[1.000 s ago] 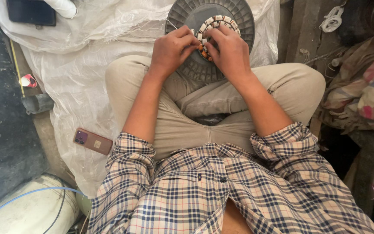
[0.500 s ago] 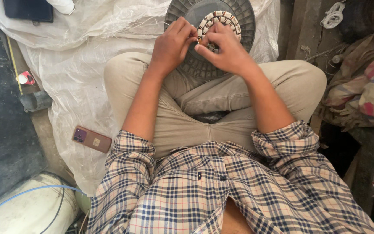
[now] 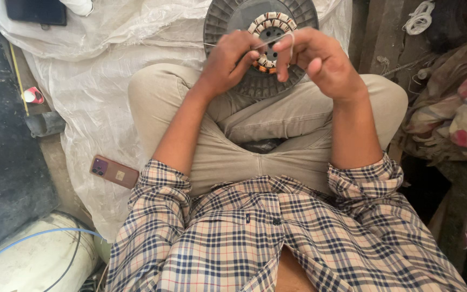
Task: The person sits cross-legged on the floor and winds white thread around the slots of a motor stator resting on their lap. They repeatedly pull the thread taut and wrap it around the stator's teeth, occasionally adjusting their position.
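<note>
Grey disc (image 3: pixel 244 86) with coil ring (image 3: pixel 268 24) rests on crossed legs over white sheet (image 3: pixel 98 103); left hand (image 3: pixel 228 62) and right hand (image 3: pixel 320 62) pinch thin wire (image 3: pixel 292 40), fingers narrow; coils appear mostly wound; remainder cannot be told.

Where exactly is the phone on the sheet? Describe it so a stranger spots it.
Start at the white plastic sheet spread under the seated person. Follow it to beside their left knee. The phone lies flat near the sheet's edge: a small brownish-pink rectangle, unlike the dark rectangular device at the top corner.
</note>
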